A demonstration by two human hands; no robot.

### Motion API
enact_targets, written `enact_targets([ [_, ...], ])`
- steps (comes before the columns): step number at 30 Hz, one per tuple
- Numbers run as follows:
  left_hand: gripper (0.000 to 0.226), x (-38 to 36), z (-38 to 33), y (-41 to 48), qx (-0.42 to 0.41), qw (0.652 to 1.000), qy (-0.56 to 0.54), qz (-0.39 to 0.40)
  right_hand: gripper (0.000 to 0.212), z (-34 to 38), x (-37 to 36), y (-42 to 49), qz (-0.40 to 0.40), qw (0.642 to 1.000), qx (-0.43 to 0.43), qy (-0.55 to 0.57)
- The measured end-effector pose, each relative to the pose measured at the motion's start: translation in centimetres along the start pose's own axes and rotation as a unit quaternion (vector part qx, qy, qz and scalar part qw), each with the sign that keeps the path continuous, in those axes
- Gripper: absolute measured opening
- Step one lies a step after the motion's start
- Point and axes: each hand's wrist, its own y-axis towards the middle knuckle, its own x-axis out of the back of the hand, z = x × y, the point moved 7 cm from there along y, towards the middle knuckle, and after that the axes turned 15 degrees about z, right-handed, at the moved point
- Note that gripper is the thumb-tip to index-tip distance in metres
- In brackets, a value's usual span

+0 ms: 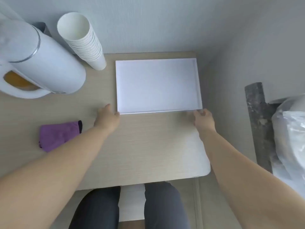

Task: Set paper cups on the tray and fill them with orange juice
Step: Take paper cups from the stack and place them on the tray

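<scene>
Reaching forward over the pale wooden table (148,142), both bare arms meet the near edge of the white tray (158,85), one hand at each near corner. The left hand (107,118) lies just outside the near left corner with its fingers fairly straight and pointing ahead. Its thumb tip touches the corner, and it has hold of nothing. The right hand (203,120) sits at the near right corner with its fingers bent toward the rim. They touch or nearly touch the rim, but whether they actually pinch it cannot be told. The tray lies flat between and ahead of the two hands, holding nothing, its long side running from one hand to the other. The stack of paper cups (85,43) stands well ahead of the left hand and a little to its outer side, close to the tray's far left corner, mouths up. Further out to the left of that hand stands the white pitcher (44,63), with orange juice (16,80) visible at its spout. A folded purple cloth (59,134) lies on the table just behind and outside the left hand, partly under the forearm. Beyond the table's edge, out past the right hand, a dark post (257,123) stands beside a bundle wrapped in clear plastic (290,139).
</scene>
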Motion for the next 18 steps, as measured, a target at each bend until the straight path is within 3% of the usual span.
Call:
enact_targets([
  [2,0.042,0.1,0.0,1.9,-0.003,0.999,-0.022,-0.047,0.046,1.0,0.4,1.4,-0.046,0.998,0.035,-0.031],
  [5,0.019,-0.2,-0.2,4.4,-0.051,0.994,-0.035,-0.095,0.012,1.4,0.2,3.0,-0.088,0.993,0.074,-0.030],
  [9,0.029,-0.3,0.0,5.4,-0.091,0.986,-0.053,-0.129,0.030,0.9,0.9,3.1,-0.142,0.986,0.079,-0.021],
  [18,0.043,-0.4,4.3,0.8,-0.103,0.981,-0.060,-0.151,0.024,-2.5,-0.6,-1.5,-0.134,0.985,0.108,-0.001],
])
